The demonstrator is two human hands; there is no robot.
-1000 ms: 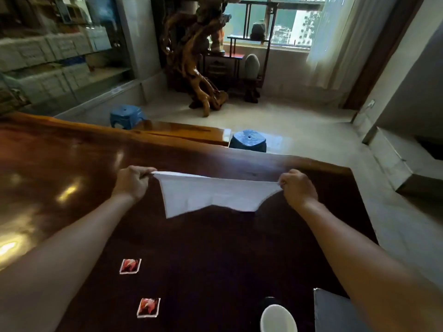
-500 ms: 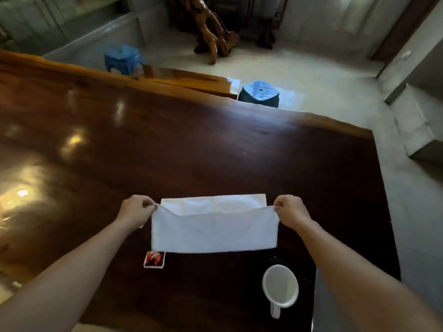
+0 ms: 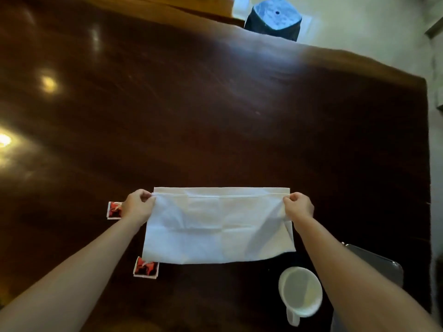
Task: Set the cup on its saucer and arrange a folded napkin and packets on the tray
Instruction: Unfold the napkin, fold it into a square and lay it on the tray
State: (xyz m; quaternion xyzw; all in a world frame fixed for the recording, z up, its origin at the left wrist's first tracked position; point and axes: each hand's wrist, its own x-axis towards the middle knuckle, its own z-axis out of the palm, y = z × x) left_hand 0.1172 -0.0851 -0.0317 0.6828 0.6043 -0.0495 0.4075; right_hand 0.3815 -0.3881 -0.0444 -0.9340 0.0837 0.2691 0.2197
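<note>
With your left hand [image 3: 139, 207] and right hand [image 3: 299, 207] each pinching a napkin [image 3: 218, 228] corner, align the edges squarely before pressing the fold on the bench [image 3: 215, 116].

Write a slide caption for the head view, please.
Both hands, left and right, fold a white napkin on the table.

Both hands, left [image 3: 137, 205] and right [image 3: 299, 207], pinch the white napkin's [image 3: 218, 226] top corners over the dark table [image 3: 215, 116]. Two red packets [image 3: 145, 267] lie left; a white cup [image 3: 300, 291] sits near the grey tray [image 3: 381, 264]
</note>
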